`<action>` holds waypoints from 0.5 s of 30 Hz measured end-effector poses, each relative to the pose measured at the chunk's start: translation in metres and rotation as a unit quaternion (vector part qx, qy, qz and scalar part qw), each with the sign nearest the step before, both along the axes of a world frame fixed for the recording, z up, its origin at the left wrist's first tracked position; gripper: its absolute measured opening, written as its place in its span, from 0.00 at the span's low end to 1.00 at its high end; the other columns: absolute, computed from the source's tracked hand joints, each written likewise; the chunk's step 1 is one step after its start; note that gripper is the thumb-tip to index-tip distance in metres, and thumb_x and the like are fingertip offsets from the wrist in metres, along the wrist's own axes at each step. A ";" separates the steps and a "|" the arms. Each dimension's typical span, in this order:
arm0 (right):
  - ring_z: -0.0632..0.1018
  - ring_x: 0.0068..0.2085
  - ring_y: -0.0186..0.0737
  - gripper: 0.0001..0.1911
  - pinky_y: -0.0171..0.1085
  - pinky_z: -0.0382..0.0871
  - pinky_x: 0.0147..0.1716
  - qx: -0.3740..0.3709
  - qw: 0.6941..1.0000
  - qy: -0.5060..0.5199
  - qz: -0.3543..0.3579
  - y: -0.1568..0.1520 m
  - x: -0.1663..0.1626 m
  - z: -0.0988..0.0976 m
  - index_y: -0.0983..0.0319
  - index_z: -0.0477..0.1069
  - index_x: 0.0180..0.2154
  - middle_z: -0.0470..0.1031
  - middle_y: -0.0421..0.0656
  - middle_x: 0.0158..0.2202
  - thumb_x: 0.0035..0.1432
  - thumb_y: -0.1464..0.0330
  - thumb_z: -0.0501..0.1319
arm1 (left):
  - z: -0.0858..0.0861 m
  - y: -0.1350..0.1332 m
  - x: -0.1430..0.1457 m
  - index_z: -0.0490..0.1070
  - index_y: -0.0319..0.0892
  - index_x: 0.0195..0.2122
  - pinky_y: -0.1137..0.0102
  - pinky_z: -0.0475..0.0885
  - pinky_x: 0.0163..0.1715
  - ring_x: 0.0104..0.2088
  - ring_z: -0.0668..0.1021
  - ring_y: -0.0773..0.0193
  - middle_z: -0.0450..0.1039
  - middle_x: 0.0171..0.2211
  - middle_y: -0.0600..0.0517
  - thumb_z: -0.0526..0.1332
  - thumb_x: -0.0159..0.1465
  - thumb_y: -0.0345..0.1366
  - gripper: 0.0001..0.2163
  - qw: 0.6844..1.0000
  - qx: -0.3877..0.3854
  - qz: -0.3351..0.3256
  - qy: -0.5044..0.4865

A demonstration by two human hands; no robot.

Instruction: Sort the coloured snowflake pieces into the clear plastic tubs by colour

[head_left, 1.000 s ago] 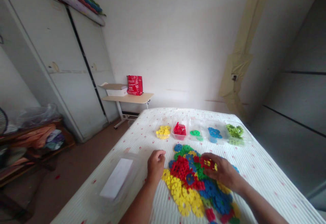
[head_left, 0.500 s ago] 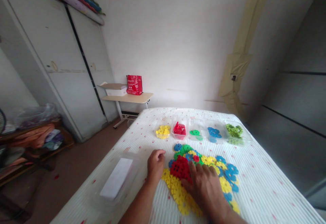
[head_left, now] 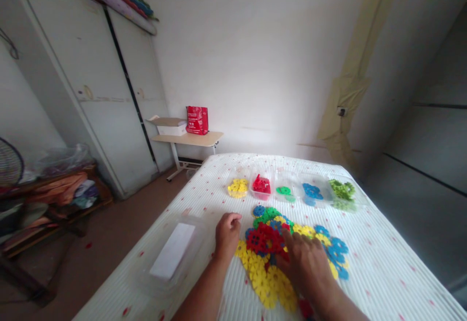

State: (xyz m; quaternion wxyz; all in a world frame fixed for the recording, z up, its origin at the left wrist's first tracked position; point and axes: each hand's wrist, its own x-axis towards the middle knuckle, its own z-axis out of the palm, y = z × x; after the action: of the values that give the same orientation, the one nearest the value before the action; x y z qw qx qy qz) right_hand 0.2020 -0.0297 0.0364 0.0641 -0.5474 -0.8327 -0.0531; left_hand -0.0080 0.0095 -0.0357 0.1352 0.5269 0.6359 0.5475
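Note:
A pile of flat plastic flower-shaped pieces [head_left: 270, 258] in red, yellow, blue and green lies on the white bed cover [head_left: 379, 262]. My left hand [head_left: 226, 236] rests as a loose fist at the pile's left edge, with nothing visible in it. My right hand [head_left: 308, 267] lies palm down over the right middle of the pile, fingers stretched toward the red pieces. Beyond the pile stands a row of clear tubs: yellow pieces [head_left: 238, 187], red pieces [head_left: 261, 185], dark green pieces [head_left: 283, 191], blue pieces [head_left: 311, 192] and light green pieces [head_left: 342, 190].
A clear lidded box [head_left: 171, 255] with a white sheet inside sits on the bed to my left. A small table [head_left: 188, 139] with a red bag [head_left: 197, 120] stands by the wall. White wardrobes [head_left: 91, 97] and a cluttered low shelf [head_left: 47, 199] are at left.
My right hand left the pile's right side, where it was closed on red and yellow pieces, and now lies flat over the middle. The left hand stayed put. The camera shifted slightly.

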 end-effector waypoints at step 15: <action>0.76 0.45 0.45 0.24 0.40 0.69 0.44 -0.102 0.963 0.240 0.070 0.031 0.042 0.009 0.60 0.66 0.51 0.75 0.47 0.47 0.51 0.65 0.57 | 0.004 -0.002 0.000 0.73 0.42 0.28 0.69 0.71 0.34 0.32 0.76 0.63 0.75 0.28 0.51 0.53 0.53 0.30 0.09 1.000 0.012 0.004 0.008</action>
State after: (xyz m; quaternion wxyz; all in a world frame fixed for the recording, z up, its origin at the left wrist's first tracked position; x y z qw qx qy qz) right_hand 0.2444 0.0009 0.0452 0.2093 -0.4881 -0.8303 0.1691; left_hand -0.0076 0.0078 -0.0313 0.1213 0.5302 0.6328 0.5511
